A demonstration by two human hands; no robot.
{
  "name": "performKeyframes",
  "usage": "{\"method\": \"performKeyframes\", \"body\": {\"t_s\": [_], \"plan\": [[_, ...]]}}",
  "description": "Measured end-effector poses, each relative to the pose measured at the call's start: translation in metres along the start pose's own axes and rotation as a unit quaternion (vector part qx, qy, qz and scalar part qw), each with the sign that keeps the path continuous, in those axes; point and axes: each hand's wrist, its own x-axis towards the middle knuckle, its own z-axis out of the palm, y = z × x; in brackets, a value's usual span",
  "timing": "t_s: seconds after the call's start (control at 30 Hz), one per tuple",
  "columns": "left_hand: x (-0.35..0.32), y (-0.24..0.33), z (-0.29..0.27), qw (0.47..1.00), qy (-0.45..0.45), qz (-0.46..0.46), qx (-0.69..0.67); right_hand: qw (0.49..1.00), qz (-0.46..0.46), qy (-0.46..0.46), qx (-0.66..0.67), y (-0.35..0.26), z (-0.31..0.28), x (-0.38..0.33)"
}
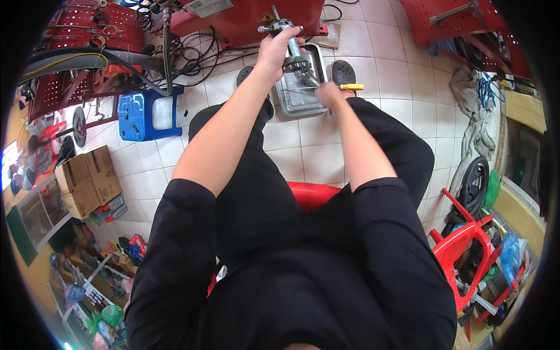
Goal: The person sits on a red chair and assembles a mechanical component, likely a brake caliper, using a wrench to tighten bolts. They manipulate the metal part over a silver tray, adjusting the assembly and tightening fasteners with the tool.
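Note:
My left hand (274, 51) grips a grey metal machine part (290, 46), a shaft with gears, held upright over a shallow metal tray (291, 99) on the tiled floor. My right hand (330, 93) is closed around a tool with a yellow handle (352, 87), its working end pointing toward the lower part of the metal piece. I sit on a red stool (312, 193), legs in black trousers on either side of the tray.
A red machine (251, 17) stands just beyond the tray, with cables (198, 55) on the floor. A blue plastic stool (146, 114) and cardboard boxes (87, 181) lie left. Red pegboard (461, 17), a tyre (475, 184) and a red chair (461, 245) are right.

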Motion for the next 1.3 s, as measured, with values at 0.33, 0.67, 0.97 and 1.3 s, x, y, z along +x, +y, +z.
{"method": "performKeyframes", "body": {"t_s": [0.33, 0.67, 0.97, 1.3], "plan": [[0.004, -0.007, 0.005, 0.999, -0.004, 0.029, 0.042, 0.996, 0.06, 0.012, 0.058, 0.04, 0.078, 0.012], [0.004, -0.013, 0.011, 0.997, 0.049, 0.013, 0.059, 0.985, 0.041, 0.056, 0.161, 0.087, 0.082, 0.044], [-0.013, -0.012, 0.003, 0.99, -0.094, 0.026, 0.1, 0.89, -0.093, 0.056, 0.443, -0.085, -0.124, -0.044], [-0.135, 0.004, 0.02, 0.977, -0.202, 0.049, 0.049, 0.885, -0.184, -0.023, 0.428, -0.102, -0.176, -0.215]]}}
